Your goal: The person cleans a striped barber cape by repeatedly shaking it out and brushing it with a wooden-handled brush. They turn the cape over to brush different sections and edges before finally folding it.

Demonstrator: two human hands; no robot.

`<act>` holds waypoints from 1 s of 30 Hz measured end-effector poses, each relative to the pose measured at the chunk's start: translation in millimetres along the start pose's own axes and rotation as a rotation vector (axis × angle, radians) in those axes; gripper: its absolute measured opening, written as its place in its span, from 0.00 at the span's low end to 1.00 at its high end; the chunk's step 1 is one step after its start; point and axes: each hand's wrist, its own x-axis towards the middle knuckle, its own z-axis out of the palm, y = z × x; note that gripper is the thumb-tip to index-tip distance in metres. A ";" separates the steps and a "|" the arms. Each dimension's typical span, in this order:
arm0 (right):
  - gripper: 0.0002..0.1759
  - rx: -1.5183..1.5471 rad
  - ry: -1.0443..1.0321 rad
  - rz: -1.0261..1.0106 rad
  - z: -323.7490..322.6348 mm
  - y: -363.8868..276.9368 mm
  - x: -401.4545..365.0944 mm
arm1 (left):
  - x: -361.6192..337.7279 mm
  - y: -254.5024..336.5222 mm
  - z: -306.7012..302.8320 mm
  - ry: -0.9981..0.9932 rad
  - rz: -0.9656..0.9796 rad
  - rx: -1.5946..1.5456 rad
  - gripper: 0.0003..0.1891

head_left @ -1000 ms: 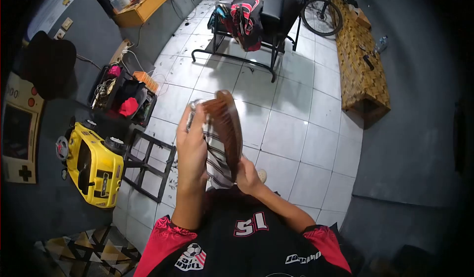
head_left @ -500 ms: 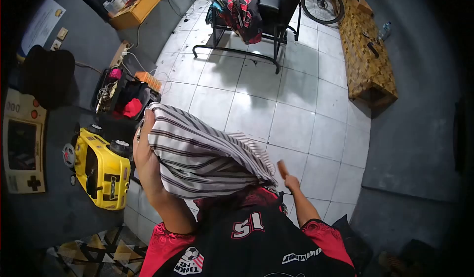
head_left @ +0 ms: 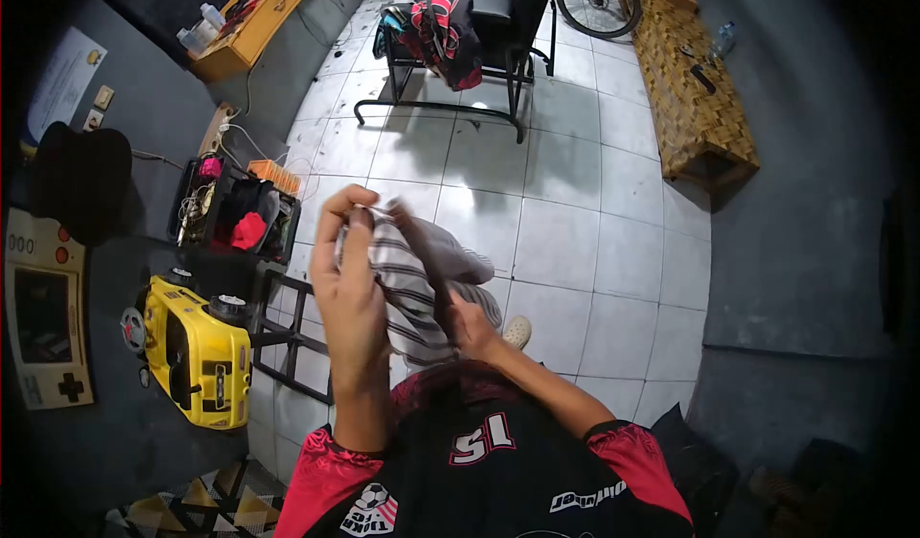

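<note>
A white cloth with dark stripes [head_left: 402,284] hangs in front of my body, gathered more narrowly toward its top. My left hand [head_left: 347,284] is raised at the cloth's upper left, with thumb and fingers pinching its top edge. Across the front of the cloth, my right hand [head_left: 472,330] is closed around a long brown stick-like tool [head_left: 422,251]. Motion smears this tool, so I cannot make out its exact kind. Its far end points up toward my left fingertips, and it lies over or against the fabric.
A yellow toy car [head_left: 196,351] and a black metal frame [head_left: 292,337] stand at left, below a black crate [head_left: 240,212] of odds and ends. Ahead is a black bench [head_left: 494,1] bearing clothes [head_left: 443,35]. A woven-pattern long box [head_left: 685,88] lines the right wall.
My right hand has swung from the lower right to the cloth, bringing the brown tool across it. My left hand has shifted right, and the cloth has narrowed and hangs lower.
</note>
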 end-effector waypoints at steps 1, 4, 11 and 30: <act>0.19 -0.145 0.004 0.023 7.0 46.0 -0.8 | 5.9 4.9 -2.9 0.050 0.073 0.112 0.06; 0.19 -0.680 -0.322 0.275 -21.3 142.2 -46.5 | 15.6 21.5 -24.9 0.123 0.121 0.025 0.05; 0.20 -0.974 -0.557 0.967 -94.9 221.5 -173.5 | 2.1 52.5 -49.7 0.209 0.199 -0.035 0.15; 0.18 -0.338 -0.193 0.182 -5.4 35.8 -10.6 | -2.0 10.7 -20.4 0.121 0.228 0.211 0.18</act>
